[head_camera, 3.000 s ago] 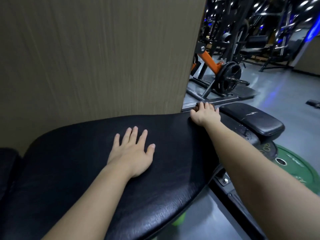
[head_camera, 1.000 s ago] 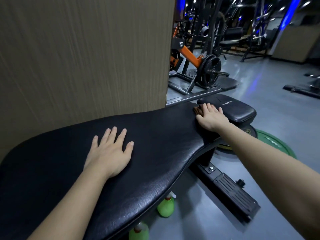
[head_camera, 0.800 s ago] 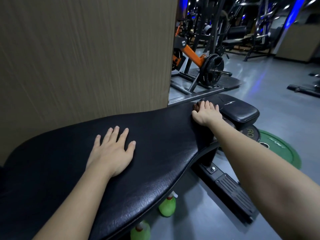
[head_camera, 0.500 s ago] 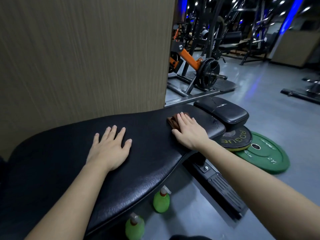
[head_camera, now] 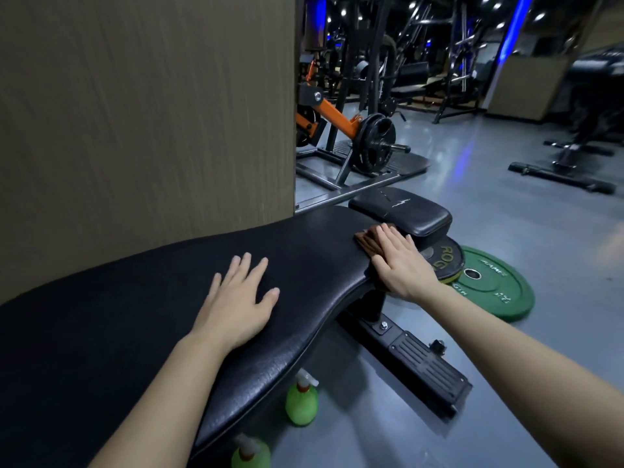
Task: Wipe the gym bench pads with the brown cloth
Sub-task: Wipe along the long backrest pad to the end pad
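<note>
The long black back pad (head_camera: 141, 319) of the gym bench runs from lower left to the middle of the view. My left hand (head_camera: 238, 302) lies flat on it, fingers spread, holding nothing. My right hand (head_camera: 400, 265) presses the folded brown cloth (head_camera: 366, 238) flat against the pad's narrow far end, fingers straight; only the cloth's far edge shows past my fingertips. The smaller black seat pad (head_camera: 403, 211) sits just beyond that end, apart from the cloth.
A tan wall panel (head_camera: 145, 106) rises directly behind the bench. Two green spray bottles (head_camera: 301, 400) stand on the floor under the pad. Weight plates (head_camera: 489, 287) lie on the grey floor to the right, beside the bench's base foot (head_camera: 422, 363). Machines fill the background.
My right hand has slid the cloth back and forth along the pad's far end, drawing toward me and then out to the tip again. My left hand has stayed flat on the pad.
</note>
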`<control>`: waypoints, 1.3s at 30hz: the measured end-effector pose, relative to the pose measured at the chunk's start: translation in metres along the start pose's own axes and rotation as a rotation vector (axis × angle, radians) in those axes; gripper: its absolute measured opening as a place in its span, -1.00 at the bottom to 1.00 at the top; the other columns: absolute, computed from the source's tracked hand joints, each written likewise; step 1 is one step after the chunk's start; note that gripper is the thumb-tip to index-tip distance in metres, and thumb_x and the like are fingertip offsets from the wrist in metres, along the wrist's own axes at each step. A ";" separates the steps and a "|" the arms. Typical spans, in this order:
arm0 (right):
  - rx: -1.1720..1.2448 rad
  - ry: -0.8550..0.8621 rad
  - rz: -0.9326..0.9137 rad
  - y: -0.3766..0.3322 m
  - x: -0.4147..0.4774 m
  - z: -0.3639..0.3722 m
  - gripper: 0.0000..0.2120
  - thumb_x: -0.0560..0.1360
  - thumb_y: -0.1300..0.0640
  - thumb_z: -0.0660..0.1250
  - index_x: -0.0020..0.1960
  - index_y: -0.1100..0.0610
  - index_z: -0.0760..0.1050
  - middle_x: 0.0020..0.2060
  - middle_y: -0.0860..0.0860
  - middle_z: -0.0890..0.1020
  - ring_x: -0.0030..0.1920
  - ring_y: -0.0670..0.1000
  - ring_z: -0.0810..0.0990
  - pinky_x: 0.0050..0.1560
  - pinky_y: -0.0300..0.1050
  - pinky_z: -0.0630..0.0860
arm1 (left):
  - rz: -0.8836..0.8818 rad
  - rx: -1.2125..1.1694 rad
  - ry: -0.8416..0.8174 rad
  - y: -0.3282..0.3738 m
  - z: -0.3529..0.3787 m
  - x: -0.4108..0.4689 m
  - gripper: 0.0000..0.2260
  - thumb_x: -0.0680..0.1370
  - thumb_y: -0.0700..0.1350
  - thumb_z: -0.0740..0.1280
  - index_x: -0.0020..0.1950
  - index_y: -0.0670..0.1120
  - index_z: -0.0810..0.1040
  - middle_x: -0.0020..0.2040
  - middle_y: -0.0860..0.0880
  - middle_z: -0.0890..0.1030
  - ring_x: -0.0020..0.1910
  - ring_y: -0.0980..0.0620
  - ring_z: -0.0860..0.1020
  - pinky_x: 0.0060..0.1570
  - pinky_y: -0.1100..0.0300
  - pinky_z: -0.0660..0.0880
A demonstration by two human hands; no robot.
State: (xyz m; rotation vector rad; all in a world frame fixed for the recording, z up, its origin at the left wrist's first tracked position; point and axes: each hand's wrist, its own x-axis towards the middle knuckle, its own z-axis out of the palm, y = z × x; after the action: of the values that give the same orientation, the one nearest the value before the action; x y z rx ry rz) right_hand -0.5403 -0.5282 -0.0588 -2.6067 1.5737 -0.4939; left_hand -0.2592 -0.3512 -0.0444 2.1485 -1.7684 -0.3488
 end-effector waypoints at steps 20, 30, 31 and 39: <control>0.028 -0.099 -0.265 -0.100 -0.016 0.006 -0.30 0.50 -0.13 -0.06 0.61 0.03 0.01 0.59 -0.07 0.05 0.57 -0.11 -0.04 0.56 -0.04 -0.11 | -0.038 0.208 -0.058 0.005 0.005 0.000 -0.41 0.65 0.27 -0.17 0.65 0.11 -0.14 0.65 0.02 -0.19 0.61 0.06 -0.24 0.56 -0.02 -0.26; 0.011 -0.023 0.078 0.000 0.044 -0.004 -0.49 0.60 -0.07 -0.01 0.52 0.03 0.21 0.54 0.03 0.25 0.55 0.02 0.12 0.51 0.18 -0.03 | -0.058 0.214 0.014 0.005 0.010 0.001 -0.37 0.63 0.29 -0.16 0.64 0.06 -0.18 0.62 -0.07 -0.34 0.57 0.02 -0.39 0.56 -0.05 -0.26; 0.000 -0.023 0.125 0.004 0.057 -0.004 -0.52 0.59 -0.10 -0.02 0.46 0.02 0.26 0.49 0.04 0.33 0.52 0.03 0.18 0.49 0.24 0.01 | -0.068 0.224 0.025 0.006 0.010 0.000 -0.35 0.63 0.29 -0.16 0.64 0.04 -0.20 0.62 -0.09 -0.35 0.56 0.01 -0.41 0.56 -0.06 -0.27; -0.106 -0.096 0.172 -0.051 0.105 0.017 -0.45 0.56 -0.11 -0.08 0.47 0.09 0.24 0.53 0.06 0.25 0.53 0.04 0.15 0.48 0.24 0.02 | -0.105 0.232 -0.013 0.005 0.008 0.002 -0.33 0.61 0.31 -0.18 0.64 0.03 -0.21 0.64 -0.09 -0.24 0.60 0.01 -0.29 0.56 -0.08 -0.27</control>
State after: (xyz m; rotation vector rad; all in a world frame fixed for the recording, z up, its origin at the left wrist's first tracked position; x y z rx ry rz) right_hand -0.4469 -0.5972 -0.0386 -2.4943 1.8169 -0.2770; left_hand -0.2670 -0.3551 -0.0497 2.4098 -1.7838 -0.1906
